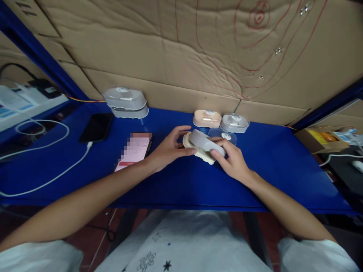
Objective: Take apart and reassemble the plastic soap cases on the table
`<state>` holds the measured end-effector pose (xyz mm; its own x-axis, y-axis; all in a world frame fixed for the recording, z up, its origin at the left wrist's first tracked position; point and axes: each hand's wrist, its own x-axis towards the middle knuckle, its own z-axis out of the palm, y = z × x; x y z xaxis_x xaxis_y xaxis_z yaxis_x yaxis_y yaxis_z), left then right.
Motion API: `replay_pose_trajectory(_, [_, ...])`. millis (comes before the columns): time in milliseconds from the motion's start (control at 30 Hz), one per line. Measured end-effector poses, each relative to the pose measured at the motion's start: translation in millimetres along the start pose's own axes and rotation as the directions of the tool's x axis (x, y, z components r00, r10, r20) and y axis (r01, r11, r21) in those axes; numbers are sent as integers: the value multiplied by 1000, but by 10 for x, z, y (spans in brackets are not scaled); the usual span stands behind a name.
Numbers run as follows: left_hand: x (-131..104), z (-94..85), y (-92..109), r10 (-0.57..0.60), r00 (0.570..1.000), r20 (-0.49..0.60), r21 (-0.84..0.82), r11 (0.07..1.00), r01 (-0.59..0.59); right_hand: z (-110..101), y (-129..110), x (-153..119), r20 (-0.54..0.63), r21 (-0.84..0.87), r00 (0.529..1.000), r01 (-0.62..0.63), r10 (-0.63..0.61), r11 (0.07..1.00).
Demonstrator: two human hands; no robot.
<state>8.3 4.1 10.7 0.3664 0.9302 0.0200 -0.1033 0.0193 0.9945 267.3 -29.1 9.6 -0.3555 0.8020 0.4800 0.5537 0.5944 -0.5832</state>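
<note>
My left hand is closed around one end of a cream wavy-edged tray, thumb in front and fingers behind. With my right hand I grip a grey oval plastic piece, thumb in front and fingers over its far side. The grey piece sits tilted over the tray, touching or just above it; I cannot tell which. A clear oval lid with a round white sticker lies behind my right hand, partly hidden by it.
Behind stand a peach soap-box-like case, a grey one and a grey stack. A lit phone lies beside my left forearm. A dark phone has a white cable. An open cardboard box is at right.
</note>
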Motion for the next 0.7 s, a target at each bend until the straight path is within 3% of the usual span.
replay_pose_trajectory(167, [-8, 8, -42, -16, 997, 70, 42, 999, 13, 119, 52, -8, 106, -71, 985, 144, -136, 987])
replay_pose_trajectory(300, [-11, -6, -86, -66, 989, 129, 173, 984, 44, 142, 85, 12, 227, -100, 955, 220, -193, 970])
replay_pose_trajectory(367, [-17, -21, -99, -55, 980, 189, 259, 966, 4, 100, 99, 33, 311, -75, 924, 258, -223, 963])
replay_pose_trajectory(433, [-37, -31, -99, 5, 973, 232, 396, 913, -99, 22, 150, 70, 321, -23, 915, 265, -244, 964])
replay_pose_trajectory(500, [-73, -32, -90, 46, 963, 266, 568, 799, -195, -82, 262, 117, 258, -30, 941, 235, -219, 972])
replay_pose_trajectory(600, [-133, -17, -81, 21, 950, 311, 735, 628, -254, -243, 533, 172, 154, -221, 985, 111, -78, 969])
replay_pose_trajectory(700, [-164, -8, -89, -6, 946, 323, 781, 566, -263, -343, 763, 182, 185, -356, 979, -12, 82, 935])
